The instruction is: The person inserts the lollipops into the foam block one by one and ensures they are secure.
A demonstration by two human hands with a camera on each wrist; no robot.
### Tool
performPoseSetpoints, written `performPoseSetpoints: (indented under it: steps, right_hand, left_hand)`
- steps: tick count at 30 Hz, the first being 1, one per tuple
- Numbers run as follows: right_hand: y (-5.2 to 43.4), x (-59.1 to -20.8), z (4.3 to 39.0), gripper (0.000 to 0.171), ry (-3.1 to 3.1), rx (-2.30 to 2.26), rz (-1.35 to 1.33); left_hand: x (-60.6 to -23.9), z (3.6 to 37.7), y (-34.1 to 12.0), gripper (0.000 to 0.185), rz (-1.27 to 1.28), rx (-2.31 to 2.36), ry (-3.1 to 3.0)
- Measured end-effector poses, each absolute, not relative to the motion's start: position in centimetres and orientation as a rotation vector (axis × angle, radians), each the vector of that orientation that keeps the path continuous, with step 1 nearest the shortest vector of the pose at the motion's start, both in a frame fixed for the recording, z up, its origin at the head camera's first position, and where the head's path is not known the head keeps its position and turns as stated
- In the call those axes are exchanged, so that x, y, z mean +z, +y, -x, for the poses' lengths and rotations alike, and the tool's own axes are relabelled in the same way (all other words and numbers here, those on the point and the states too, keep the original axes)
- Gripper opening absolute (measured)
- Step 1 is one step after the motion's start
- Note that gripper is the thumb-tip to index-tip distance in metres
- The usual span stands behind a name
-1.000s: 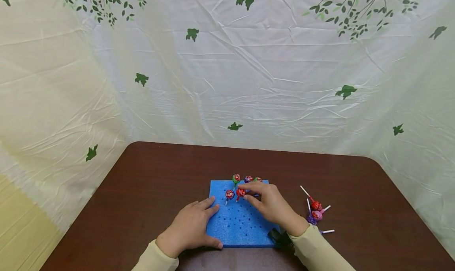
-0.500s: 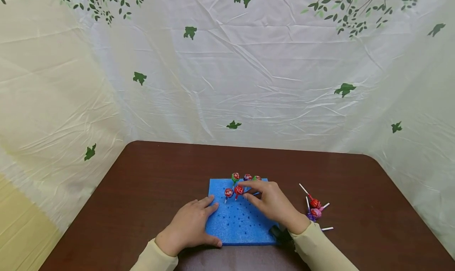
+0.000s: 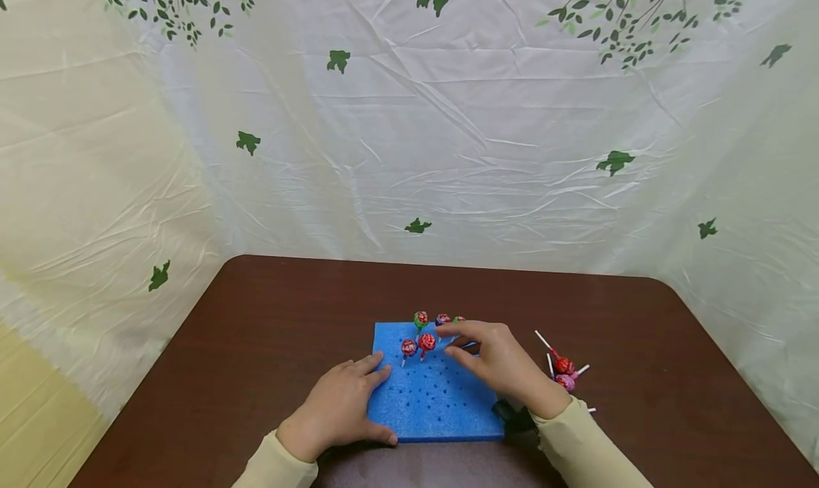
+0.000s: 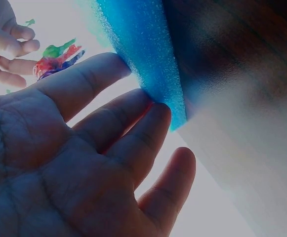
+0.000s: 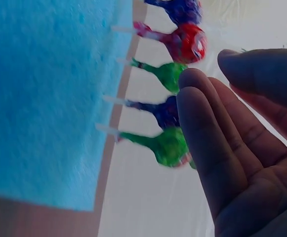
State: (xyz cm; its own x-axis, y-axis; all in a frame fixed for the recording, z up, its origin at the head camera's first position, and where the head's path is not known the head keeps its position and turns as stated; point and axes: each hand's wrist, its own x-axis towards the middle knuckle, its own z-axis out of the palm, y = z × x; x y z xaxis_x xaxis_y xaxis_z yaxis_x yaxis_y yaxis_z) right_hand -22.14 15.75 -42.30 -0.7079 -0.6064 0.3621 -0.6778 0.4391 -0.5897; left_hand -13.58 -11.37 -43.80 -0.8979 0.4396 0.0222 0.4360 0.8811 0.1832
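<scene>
Several wrapped lollipops stand stick-down in a blue foam board [image 3: 441, 427] dotted with small holes. My left hand [image 3: 338, 407] lies along the board's left side, fingertips on its edge and thumb at its front corner; its fingers [image 4: 116, 118] look straight in the left wrist view. A red lollipop [image 3: 426, 342] stands in the front row beside a red-and-blue one [image 3: 409, 347]. Just right of it is my right hand [image 3: 505, 360], thumb and fingers apart with nothing held. In the right wrist view, its fingertips are close to the red lollipop [image 5: 190, 43] and a green one [image 5: 170, 147].
More lollipops, one red [image 3: 564, 365] and one pink [image 3: 566, 382], lie loose on the dark brown table [image 3: 307, 296] to the right, partly hidden by my right forearm. A white leaf-printed curtain [image 3: 384, 168] hangs behind the table.
My right hand's fingers have drawn back to the right from the red lollipop, which stays upright in the board. My left hand keeps its place on the board's edge.
</scene>
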Motion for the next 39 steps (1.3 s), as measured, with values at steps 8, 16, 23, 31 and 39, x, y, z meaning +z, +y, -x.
performPoseSetpoints:
  steps: [8,16,23,31,39]
  right_hand:
    - [19.6,-42.1,22.3,0.037,-2.585,1.159,-1.043]
    - [26.7,-42.5,21.9,0.036,-2.716,1.047,-0.73]
    - [29.5,-42.5,22.0,0.036,-2.797,0.989,-0.625]
    - [30.5,-42.4,22.3,0.036,-2.828,0.921,-0.578]
    - [31.4,-42.9,22.6,0.035,-2.965,0.887,-0.609]
  left_hand:
    - [-43.6,13.4,-11.2,0.099,-0.723,0.296,3.024]
    - [-43.7,13.5,-11.2,0.099,-0.725,0.288,3.016]
    - [-43.6,13.4,-11.4,0.099,-0.71,0.301,3.009]
    - [-43.7,13.3,-11.4,0.099,-0.701,0.298,3.005]
    - [-43.9,13.4,-11.4,0.099,-0.711,0.286,3.019]
